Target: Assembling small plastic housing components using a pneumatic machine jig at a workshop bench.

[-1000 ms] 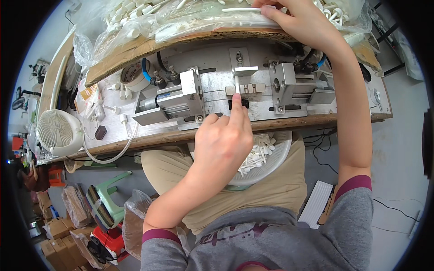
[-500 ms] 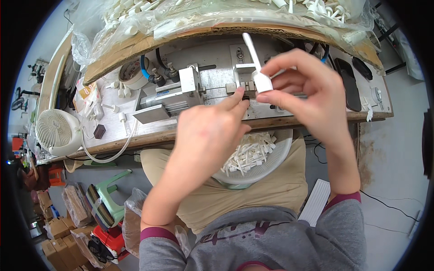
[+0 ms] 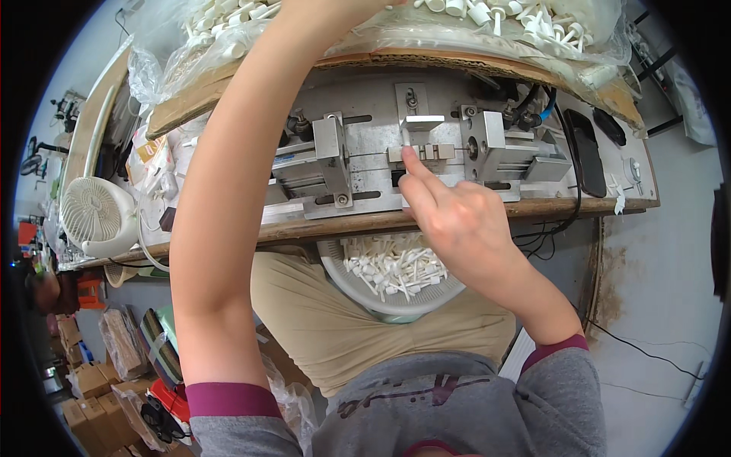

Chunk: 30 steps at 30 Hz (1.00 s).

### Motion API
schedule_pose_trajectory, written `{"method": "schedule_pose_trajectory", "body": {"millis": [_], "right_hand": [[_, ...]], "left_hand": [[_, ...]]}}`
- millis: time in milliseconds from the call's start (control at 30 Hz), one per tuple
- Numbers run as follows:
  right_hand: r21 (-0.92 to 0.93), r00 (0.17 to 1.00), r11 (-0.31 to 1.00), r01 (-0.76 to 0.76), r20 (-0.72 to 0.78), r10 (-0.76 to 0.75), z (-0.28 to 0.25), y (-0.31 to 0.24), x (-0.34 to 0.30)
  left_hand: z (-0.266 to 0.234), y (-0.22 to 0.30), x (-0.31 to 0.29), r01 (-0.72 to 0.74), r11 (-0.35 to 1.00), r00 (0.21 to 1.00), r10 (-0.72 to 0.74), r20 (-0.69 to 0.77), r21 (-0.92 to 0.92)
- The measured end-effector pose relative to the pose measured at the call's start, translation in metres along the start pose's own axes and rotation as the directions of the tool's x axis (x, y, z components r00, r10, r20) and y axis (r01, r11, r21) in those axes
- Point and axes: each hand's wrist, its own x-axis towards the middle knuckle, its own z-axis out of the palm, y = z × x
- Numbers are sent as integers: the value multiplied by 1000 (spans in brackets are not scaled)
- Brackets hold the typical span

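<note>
My right hand [image 3: 464, 217] reaches to the small slotted metal block [image 3: 435, 152] in the middle of the bench. Its index finger is stretched out, with the tip against a thin white plastic stem [image 3: 406, 139] in the block. The other fingers are curled, with nothing visible in them. My left arm stretches up across the bench to a clear bag of white plastic pieces [image 3: 499, 15], stems with wider heads. Only part of my left hand [image 3: 339, 15] shows at the upper edge; its fingers are mostly cut off.
Metal clamp units stand left [image 3: 329, 156] and right [image 3: 495, 145] of the block. A round basket [image 3: 335, 268] of white pieces sits at my lap. Cardboard [image 3: 365, 59] overhangs the bench. A black phone [image 3: 585, 152] lies right, a white fan [image 3: 95, 217] stands left.
My left hand has left the block and gone up to the bag. My right hand has let go of the white stemmed piece and moved down-left, its index finger now at the block.
</note>
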Motion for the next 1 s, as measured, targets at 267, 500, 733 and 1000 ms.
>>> {"method": "schedule_pose_trajectory", "body": {"millis": [267,500,733,1000], "right_hand": [[15,999,999,38,15,-38,-6,3,7],[343,990,938,-57,-104,99,-39,38,22],[-108,873,981,-159,-480,89,-62,157,105],[101,926,963,-248,-268,266,-38,150,128]], "left_hand": [[-10,5,-7,71,990,992,-58,115,-121],[-40,-10,-30,112,937,992,-83,100,-332],[-86,14,-82,-188,895,980,144,-138,-405],[-65,67,-179,71,861,991,-5,132,-503]]}}
